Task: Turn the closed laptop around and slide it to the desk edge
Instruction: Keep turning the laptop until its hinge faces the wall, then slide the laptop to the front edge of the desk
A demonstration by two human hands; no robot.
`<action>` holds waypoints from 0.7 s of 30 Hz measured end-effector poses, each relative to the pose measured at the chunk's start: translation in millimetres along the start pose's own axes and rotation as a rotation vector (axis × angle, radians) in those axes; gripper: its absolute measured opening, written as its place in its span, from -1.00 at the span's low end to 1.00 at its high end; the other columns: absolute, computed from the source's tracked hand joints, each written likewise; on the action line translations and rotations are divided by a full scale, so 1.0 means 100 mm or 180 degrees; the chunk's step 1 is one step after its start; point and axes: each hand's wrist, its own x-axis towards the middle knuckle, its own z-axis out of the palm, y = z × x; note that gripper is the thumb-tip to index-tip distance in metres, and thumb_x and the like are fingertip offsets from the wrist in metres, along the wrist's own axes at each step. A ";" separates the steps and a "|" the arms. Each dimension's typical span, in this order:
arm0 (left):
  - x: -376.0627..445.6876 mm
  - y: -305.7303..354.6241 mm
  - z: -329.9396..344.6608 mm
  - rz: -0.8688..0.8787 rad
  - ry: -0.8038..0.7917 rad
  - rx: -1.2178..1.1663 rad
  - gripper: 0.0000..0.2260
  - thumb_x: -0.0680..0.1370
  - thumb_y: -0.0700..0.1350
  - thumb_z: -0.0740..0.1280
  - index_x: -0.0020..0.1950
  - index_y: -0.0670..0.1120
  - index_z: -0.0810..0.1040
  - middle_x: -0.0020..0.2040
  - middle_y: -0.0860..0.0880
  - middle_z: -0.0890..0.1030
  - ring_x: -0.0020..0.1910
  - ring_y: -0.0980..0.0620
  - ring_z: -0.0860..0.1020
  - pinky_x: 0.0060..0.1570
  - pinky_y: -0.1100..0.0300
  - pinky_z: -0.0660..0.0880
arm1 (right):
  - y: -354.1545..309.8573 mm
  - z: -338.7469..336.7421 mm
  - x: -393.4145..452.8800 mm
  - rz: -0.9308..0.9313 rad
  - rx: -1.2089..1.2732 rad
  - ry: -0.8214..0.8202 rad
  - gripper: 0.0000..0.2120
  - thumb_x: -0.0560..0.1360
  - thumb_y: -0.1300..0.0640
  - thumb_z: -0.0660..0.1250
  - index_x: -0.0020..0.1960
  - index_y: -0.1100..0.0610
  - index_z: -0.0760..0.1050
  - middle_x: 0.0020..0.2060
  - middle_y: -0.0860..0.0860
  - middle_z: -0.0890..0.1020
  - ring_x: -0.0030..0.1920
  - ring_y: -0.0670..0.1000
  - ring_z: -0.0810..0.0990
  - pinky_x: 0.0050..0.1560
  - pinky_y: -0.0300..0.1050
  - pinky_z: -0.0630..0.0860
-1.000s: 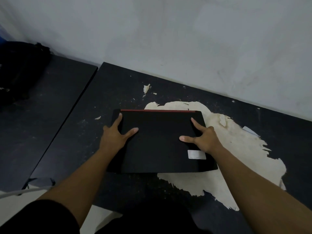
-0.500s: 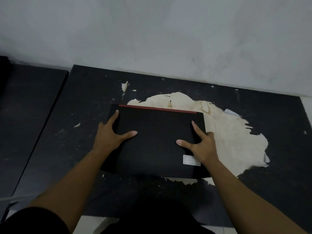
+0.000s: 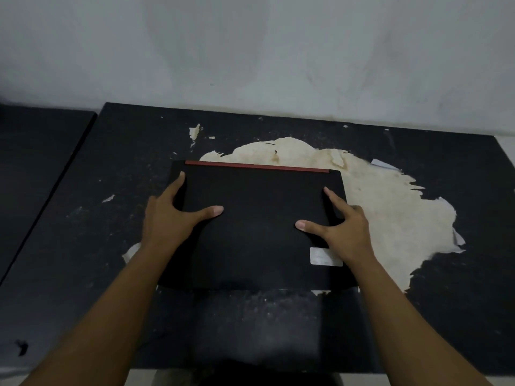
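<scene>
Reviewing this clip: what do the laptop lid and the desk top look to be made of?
Laptop: matte black lid, probably plastic or coated metal; it shows no glare. A red strip runs along its far edge.
Desk: seemingly board under a thin black laminate; the skin has peeled off in a large patch, baring pale, stained material with curled torn edges.

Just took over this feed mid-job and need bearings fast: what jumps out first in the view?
A closed black laptop with a red strip along its far edge lies mid-desk, the left hand and right hand gripping its two sides, thumbs on the lid. Behind and to its right, a big pale patch shows where the dark desk surface has peeled. A small silver sticker sits at the lid's near right corner.
</scene>
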 end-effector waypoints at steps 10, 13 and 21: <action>-0.21 -0.19 0.01 0.0479 0.0279 -0.0199 0.10 0.08 0.43 0.61 0.57 0.21 0.36 0.55 0.01 0.41 0.53 -0.05 0.34 0.45 -0.10 0.33 | 0.19 0.05 -0.16 -0.0466 0.0007 0.0269 0.03 0.05 -0.38 0.69 0.48 -0.26 0.47 0.30 -0.06 0.53 0.28 -0.06 0.49 0.29 -0.07 0.48; -0.33 -0.20 -0.02 0.0579 0.0317 -0.0216 0.05 0.13 0.36 0.64 0.57 0.16 0.38 0.56 0.02 0.40 0.53 -0.07 0.34 0.45 -0.10 0.33 | 0.20 0.03 -0.28 -0.0612 0.0056 0.0253 0.01 0.07 -0.34 0.70 0.47 -0.20 0.50 0.38 -0.06 0.55 0.36 -0.02 0.52 0.27 -0.11 0.47; -0.81 -0.38 -0.09 0.0806 0.0445 -0.0162 0.07 0.09 0.41 0.62 0.56 0.20 0.38 0.57 -0.01 0.37 0.54 -0.10 0.32 0.45 -0.14 0.33 | 0.31 -0.10 -0.83 -0.0895 0.0131 0.0369 -0.02 0.11 -0.28 0.71 0.48 -0.15 0.52 0.44 -0.07 0.53 0.44 -0.01 0.47 0.33 -0.10 0.41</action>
